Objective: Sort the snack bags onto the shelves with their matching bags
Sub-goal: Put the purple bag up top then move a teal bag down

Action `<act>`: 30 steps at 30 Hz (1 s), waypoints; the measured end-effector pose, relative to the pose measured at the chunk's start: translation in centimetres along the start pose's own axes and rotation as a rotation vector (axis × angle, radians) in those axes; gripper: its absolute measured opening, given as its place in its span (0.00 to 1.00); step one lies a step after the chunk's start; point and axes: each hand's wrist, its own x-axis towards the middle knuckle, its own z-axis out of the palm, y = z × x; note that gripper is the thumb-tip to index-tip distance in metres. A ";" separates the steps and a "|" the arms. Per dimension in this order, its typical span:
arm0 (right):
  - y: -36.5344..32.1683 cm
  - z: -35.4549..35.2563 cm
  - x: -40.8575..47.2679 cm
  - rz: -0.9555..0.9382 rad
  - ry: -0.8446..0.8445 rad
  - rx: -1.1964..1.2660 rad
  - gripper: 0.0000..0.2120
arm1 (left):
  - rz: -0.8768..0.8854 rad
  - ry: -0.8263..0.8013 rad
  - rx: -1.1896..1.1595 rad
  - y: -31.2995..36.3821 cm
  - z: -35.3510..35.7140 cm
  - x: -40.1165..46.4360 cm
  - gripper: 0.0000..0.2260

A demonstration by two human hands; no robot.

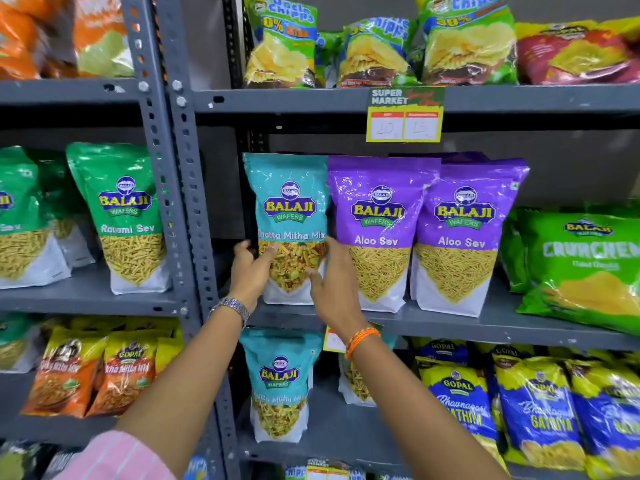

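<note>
Middle shelf [450, 327], right bay: teal bag [289, 216] reads "BALAJI WAFERS", "Khatta Mitha Mix" (first letter partly covered); stands upright on the shelf at the left end of the row. Left hand [251, 268] is cupped against its lower left edge, thumb across the clear window; right hand [334, 282] is pressed to its lower right edge, fingers spread along the side. Both hands clasp the bag between them. Left wrist carries a metal watch [231, 307], right wrist an orange thread band [360, 339]. Just beside on the right, touching: two purple bags [377, 216], "BALAJI WAFERS", "Aloo Sev". Further right a green bag [585, 258], "BALAJI", "CRUNCHE…" cut by frame edge. Shelf below: second teal Khatta Mitha Mix bag [280, 382], upright, directly under the held one; blue-yellow "GOPAL" bags [457, 400], "Bhavnagari Gathiya". Left bay: green bags [124, 216], "BALAJI WAFERS", "Ratlami Sev". Top shelf: "Uncle Chipps" bags [282, 43]. Price tag [405, 114] on the upper shelf edge: "SUPER MARKET"; handwritten figures too faint to read.
</note>
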 end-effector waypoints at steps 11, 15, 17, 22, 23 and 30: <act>1.5 5.1 2.2 0.163 0.020 0.043 0.33 | 0.097 -0.285 -0.061 -1.1 -1.9 1.5 0.27; 2.2 4.8 2.9 0.121 -0.048 0.160 0.30 | 0.149 -0.244 -0.028 -1.4 -2.9 0.5 0.20; 2.6 4.1 3.2 0.179 -0.148 0.291 0.28 | 0.178 -0.214 -0.009 -1.4 -3.5 0.0 0.21; 2.9 1.9 4.2 0.300 -0.373 0.633 0.24 | 0.237 -0.170 0.077 -0.8 -4.6 -1.4 0.24; 2.8 1.7 4.2 0.287 -0.365 0.633 0.23 | 0.252 -0.168 0.096 -0.6 -4.8 -1.8 0.24; 0.2 -0.5 2.3 0.245 -0.314 0.645 0.21 | 0.264 -0.164 0.071 1.0 -6.3 -5.7 0.28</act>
